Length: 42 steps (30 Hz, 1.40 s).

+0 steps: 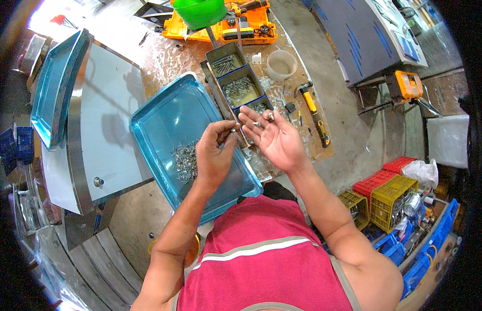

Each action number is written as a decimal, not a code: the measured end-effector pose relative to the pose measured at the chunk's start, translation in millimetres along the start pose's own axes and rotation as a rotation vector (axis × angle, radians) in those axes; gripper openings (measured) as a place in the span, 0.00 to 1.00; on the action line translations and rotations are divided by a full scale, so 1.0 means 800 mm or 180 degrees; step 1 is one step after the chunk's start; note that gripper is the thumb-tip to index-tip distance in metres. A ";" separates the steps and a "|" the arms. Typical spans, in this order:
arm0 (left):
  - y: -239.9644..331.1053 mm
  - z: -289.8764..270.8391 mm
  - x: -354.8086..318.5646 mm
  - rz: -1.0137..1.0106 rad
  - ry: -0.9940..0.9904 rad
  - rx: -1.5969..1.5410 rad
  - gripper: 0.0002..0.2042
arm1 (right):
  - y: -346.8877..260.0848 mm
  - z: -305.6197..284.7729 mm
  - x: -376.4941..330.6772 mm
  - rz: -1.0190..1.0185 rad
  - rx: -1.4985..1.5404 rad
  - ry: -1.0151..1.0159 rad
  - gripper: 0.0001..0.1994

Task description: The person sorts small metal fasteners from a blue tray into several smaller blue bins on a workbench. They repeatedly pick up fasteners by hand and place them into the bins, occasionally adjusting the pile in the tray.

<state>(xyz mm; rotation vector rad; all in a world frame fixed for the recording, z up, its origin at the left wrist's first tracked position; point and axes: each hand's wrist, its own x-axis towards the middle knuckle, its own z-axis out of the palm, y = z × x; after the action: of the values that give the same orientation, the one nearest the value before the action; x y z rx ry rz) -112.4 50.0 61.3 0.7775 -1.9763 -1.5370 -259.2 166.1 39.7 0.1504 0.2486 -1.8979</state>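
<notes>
Pinching at the fingertips, the left hand [215, 155] has thumb and forefinger together on a small metal piece [233, 130], over the right side of the blue tray [178, 116]. The right hand [280, 143] is palm up, fingers apart from the palm and pointing far-left. One loose fastener [257, 124] lies on its fingers; a second fastener [271, 116] sits farther right, by the curled forefinger and thumb. Cannot tell whether it is gripped or merely resting.

Key relation: the pinched piece is just left of the right hand's fingers, slightly nearer than their tips. The two hands face each other across a narrow gap; contact between fingertips cannot be confirmed. Long axis of the pinched piece: too small and too covered to read.

Supply positions: the fastener pile [185, 163] lies in the tray, just left of the left hand, which is clearly the nearer one to it. The row of blue bins [240, 71] runs from far-left to near-right beyond both hands; its nearest compartment lies just past the right hand's fingers and is partly hidden by them. On the tabletop [184, 65], farther right: a yellow-and-black hammer [310, 102], well apart from the left hand.
</notes>
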 end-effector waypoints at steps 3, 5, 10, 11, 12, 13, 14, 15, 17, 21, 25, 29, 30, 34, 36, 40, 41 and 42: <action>-0.003 0.002 0.004 -0.0088 0.0152 0.0009 0.10 | -0.010 -0.003 0.037 -0.0049 -0.0197 -0.0102 0.13; -0.005 0.003 0.007 -0.0155 0.0220 -0.0095 0.10 | -0.018 -0.004 0.078 -0.0155 -0.0317 0.0023 0.13; -0.010 0.001 0.006 -0.0330 0.0295 -0.0428 0.09 | -0.026 -0.009 0.136 -0.0281 -0.0438 0.0101 0.13; -0.011 0.000 0.005 -0.0291 0.0334 -0.0431 0.09 | -0.026 -0.011 0.140 -0.0331 -0.0459 0.0145 0.14; -0.013 -0.001 0.004 -0.0277 0.0375 -0.0448 0.08 | -0.026 -0.015 0.143 -0.0379 -0.0466 0.0138 0.14; -0.014 -0.002 0.002 -0.0253 0.0407 -0.0471 0.08 | -0.025 -0.019 0.146 -0.0477 -0.0553 0.0132 0.12; -0.016 -0.004 0.002 -0.0272 0.0433 -0.0409 0.08 | -0.023 -0.022 0.150 -0.0796 -0.1326 0.0313 0.12; -0.019 -0.007 0.001 -0.0276 0.0446 -0.0350 0.07 | -0.020 -0.025 0.156 -0.1112 -0.2101 0.0374 0.11; -0.023 -0.012 -0.001 -0.0246 0.0469 -0.0121 0.07 | -0.020 -0.031 0.161 -0.1547 -0.4392 0.0578 0.16; -0.031 -0.010 0.008 0.0218 0.0574 0.0515 0.09 | -0.031 -0.030 0.145 -0.2517 -0.5368 0.0410 0.18; -0.046 0.022 0.032 0.0909 0.0324 0.0668 0.13 | -0.046 -0.011 0.105 -0.2935 -0.5194 0.1075 0.15; -0.084 0.014 0.003 0.1125 0.0270 0.1227 0.15 | -0.002 -0.007 0.034 -0.2748 -0.4699 0.0932 0.12; -0.099 -0.002 -0.021 0.0992 0.0339 0.1176 0.14 | 0.013 -0.011 0.016 -0.2519 -0.4822 0.0701 0.11; -0.187 -0.134 -0.134 -0.0735 0.0553 0.1294 0.12 | 0.105 -0.065 -0.032 -0.0542 -0.4058 0.0614 0.08; -0.223 -0.200 -0.194 -0.1309 0.0554 0.1898 0.12 | 0.160 -0.110 -0.029 0.0017 -0.4324 0.0892 0.06; -0.271 -0.243 -0.270 -0.1460 0.0282 0.2170 0.12 | 0.243 -0.186 -0.019 0.0506 -0.5575 0.0553 0.08; -0.278 -0.239 -0.280 -0.1398 0.0154 0.2191 0.11 | 0.261 -0.199 -0.018 0.0474 -0.5709 0.0374 0.09; -0.282 -0.234 -0.288 -0.1381 -0.0005 0.2213 0.11 | 0.273 -0.209 -0.019 0.0344 -0.5885 -0.0066 0.10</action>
<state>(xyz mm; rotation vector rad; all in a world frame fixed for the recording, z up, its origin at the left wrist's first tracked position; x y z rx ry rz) 209.2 43.1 -127.3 1.5614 -2.4816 -1.0180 -51.3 151.1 -140.5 -1.0488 1.7471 -0.9359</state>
